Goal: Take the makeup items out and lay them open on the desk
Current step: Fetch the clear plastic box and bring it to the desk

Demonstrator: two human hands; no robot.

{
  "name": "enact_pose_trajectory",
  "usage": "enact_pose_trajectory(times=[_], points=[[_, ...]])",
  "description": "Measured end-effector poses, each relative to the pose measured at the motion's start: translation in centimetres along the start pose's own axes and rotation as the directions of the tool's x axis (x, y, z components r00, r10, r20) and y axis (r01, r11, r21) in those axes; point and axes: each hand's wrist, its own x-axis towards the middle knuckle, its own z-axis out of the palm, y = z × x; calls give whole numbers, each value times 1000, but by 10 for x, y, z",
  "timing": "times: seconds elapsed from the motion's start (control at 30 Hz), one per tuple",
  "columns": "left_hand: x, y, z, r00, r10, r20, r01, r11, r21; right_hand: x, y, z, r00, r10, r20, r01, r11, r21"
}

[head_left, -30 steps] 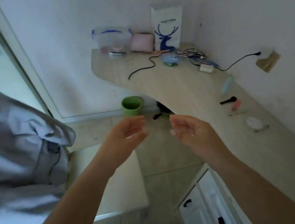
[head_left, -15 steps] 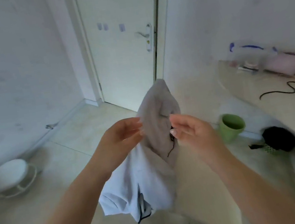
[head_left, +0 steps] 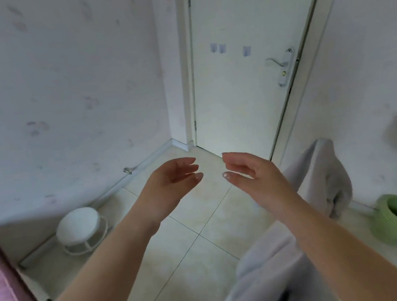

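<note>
The view has swung left; the grey cloth (head_left: 314,183) now sits at four o'clock, partly behind the right hand (head_left: 252,175). Left hand (head_left: 171,181) and right both hold nothing, fingers relaxed.

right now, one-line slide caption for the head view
Both empty hands, left hand and right hand, raised open before a closed door.

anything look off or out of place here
A grey garment is draped in a heap over something at lower right, not hung up. Both the left hand and right hand are empty, and no makeup items are in view.
</note>
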Motion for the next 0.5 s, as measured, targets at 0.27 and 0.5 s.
enact_pose_trajectory(times=[0.27, 0.5], points=[[134, -24, -57, 1000, -4, -28, 5, 999, 31, 139, 41, 43, 1000, 30, 8, -30, 999, 17], [286, -18, -86, 998, -40, 39, 35, 993, 112, 276, 72, 49, 992, 110, -58, -108, 993, 39]])
